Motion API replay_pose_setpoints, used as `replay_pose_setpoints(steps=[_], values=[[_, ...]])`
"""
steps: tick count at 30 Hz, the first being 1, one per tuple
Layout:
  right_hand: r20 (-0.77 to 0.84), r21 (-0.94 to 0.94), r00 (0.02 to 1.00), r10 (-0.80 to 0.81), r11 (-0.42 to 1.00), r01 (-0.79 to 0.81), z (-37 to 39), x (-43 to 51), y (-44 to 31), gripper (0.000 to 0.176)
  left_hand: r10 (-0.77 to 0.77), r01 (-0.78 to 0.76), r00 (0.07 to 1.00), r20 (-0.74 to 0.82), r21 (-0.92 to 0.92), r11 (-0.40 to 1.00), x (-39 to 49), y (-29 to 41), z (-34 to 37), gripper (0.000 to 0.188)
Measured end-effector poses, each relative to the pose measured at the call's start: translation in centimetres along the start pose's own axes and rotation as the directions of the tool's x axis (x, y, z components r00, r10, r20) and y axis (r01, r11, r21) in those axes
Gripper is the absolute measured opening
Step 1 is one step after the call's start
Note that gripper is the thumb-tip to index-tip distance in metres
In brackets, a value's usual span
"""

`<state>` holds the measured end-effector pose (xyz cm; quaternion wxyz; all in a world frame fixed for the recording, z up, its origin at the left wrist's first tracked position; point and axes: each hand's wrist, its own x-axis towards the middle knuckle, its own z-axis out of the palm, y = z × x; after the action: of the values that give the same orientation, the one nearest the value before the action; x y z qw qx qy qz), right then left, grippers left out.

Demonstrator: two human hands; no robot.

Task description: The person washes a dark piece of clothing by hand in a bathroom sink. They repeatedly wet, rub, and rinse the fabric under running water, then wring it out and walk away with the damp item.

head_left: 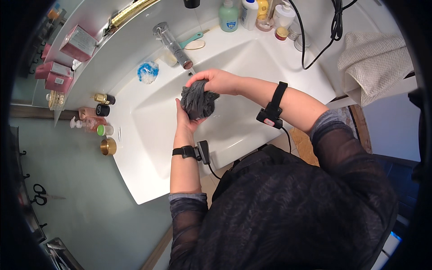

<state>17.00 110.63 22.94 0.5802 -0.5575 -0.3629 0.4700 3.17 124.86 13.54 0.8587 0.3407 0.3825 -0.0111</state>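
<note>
A bunched dark grey cloth [199, 99] is held between my two hands above the white washbasin [152, 135]. My left hand [185, 118] cups it from the near left, with the thumb up along its side. From the far right, my right hand [217, 82] grips its top, fingers bent over the fabric. The chrome faucet [173, 47] ends just beyond my right fingers. Under its spout shows a short bright streak, perhaps water. Parts of my fingers are hidden by the cloth.
A blue-and-white mesh scrubber [147, 72] and a teal-handled brush [191, 40] lie on the back rim. A green pump bottle [228, 17] stands among several toiletries. Black cable [303, 50] hangs at right beside a beige towel [371, 64]. Scissors [40, 194] hang at left.
</note>
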Motion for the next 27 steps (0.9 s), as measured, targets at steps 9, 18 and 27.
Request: replay_pose_setpoints(steps=[9, 18, 27], values=[[-0.206, 0.307, 0.863, 0.461, 0.868, -0.391, -5.1, -0.9, 3.8, 0.073, 0.135, -0.101, 0.986, 0.103, -0.277, 0.955, 0.0, 0.6, 3.3, 0.038], [-0.530, -0.543, 0.818, -0.224, 0.831, -0.124, 3.9, 2.8, 6.8, 0.076, 0.239, -0.221, 0.970, 0.045, -0.246, 0.944, 0.9, 1.1, 5.2, 0.050], [-0.419, 0.453, 0.850, 0.319, 0.885, -0.109, 2.0, 2.6, 5.1, 0.058, 0.555, -0.527, 0.819, -0.143, 0.195, 0.827, -0.3, 0.8, 7.4, 0.026]])
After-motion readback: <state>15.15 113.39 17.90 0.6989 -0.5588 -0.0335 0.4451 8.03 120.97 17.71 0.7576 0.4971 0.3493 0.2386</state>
